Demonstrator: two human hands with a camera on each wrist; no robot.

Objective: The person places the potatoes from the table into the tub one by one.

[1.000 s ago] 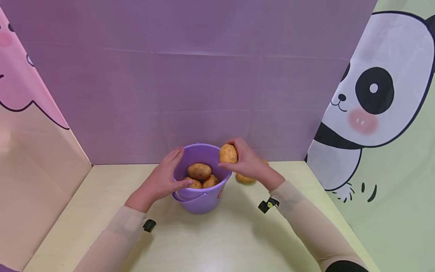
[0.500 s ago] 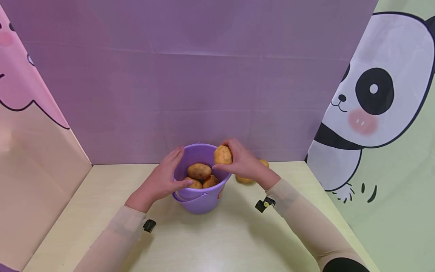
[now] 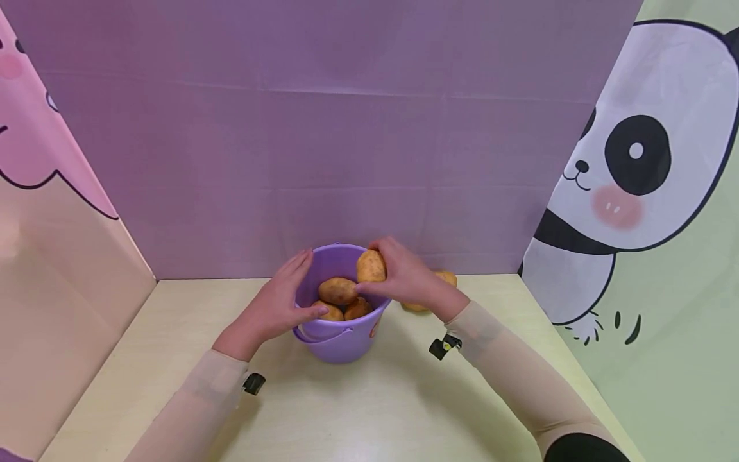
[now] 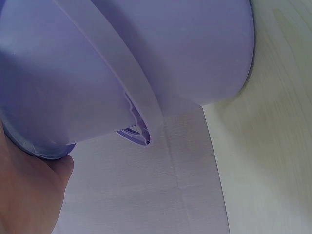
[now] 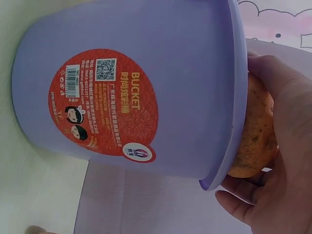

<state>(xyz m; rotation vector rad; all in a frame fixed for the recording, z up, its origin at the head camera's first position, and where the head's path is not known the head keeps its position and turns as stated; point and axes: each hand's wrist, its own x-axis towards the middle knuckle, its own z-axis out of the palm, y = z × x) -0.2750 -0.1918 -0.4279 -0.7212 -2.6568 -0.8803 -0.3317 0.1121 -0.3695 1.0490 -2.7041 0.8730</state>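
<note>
A purple bucket (image 3: 340, 346) stands upright on the table, with several potatoes (image 3: 338, 290) showing inside. My left hand (image 3: 277, 309) holds its left rim, the thumb reaching over the front edge; in the left wrist view only part of this hand (image 4: 31, 192) shows beside the rim. My right hand (image 3: 408, 274) grips another potato (image 3: 371, 266) over the bucket's right side, thumb in front and fingers behind. The right wrist view has that potato (image 5: 256, 129) at the rim, partly hidden by the rim and the hand.
More potatoes (image 3: 447, 277) lie on the table to the right of the bucket, partly covered by my right wrist. A purple sheet (image 3: 346, 147) rises behind the pale table (image 3: 340, 417). The bucket handle (image 4: 131, 78) hangs down in front.
My right hand has moved left with its potato, from the bucket's right rim to over the opening. The left hand and the bucket have stayed put.
</note>
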